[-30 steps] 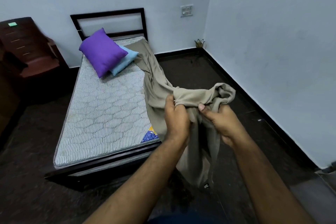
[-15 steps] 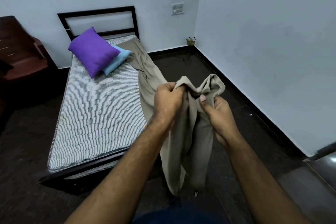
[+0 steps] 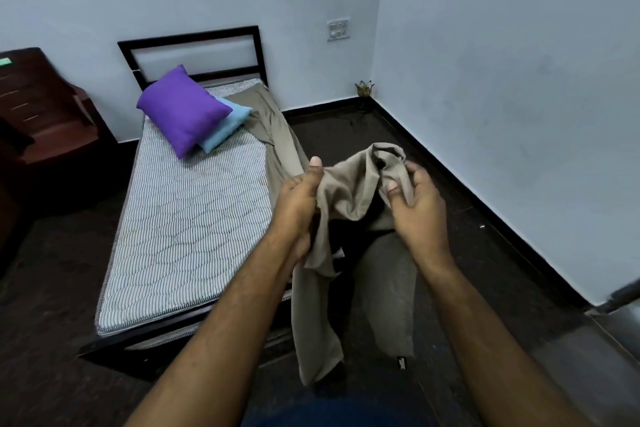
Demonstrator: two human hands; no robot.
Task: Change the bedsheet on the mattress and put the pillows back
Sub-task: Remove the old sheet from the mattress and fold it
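Observation:
A beige bedsheet [image 3: 349,184] is bunched between my hands, right of the bed's foot. My left hand [image 3: 298,198] grips one fold and my right hand [image 3: 415,204] grips another, with the cloth hanging down to the floor. The sheet's far end trails along the right edge of the bare striped mattress [image 3: 194,218] up to the head of the bed. A purple pillow [image 3: 181,109] lies on a light blue pillow [image 3: 230,123] near the dark headboard [image 3: 194,48].
A dark wooden chair [image 3: 45,114] stands left of the bed against the wall. The right wall [image 3: 519,80] runs close beside me, with a small ornament [image 3: 363,88] in the corner. The floor is dark.
My hands have moved apart and spread the bunched sheet between them. The left hand's grip has shifted lower on the cloth, thumb now up.

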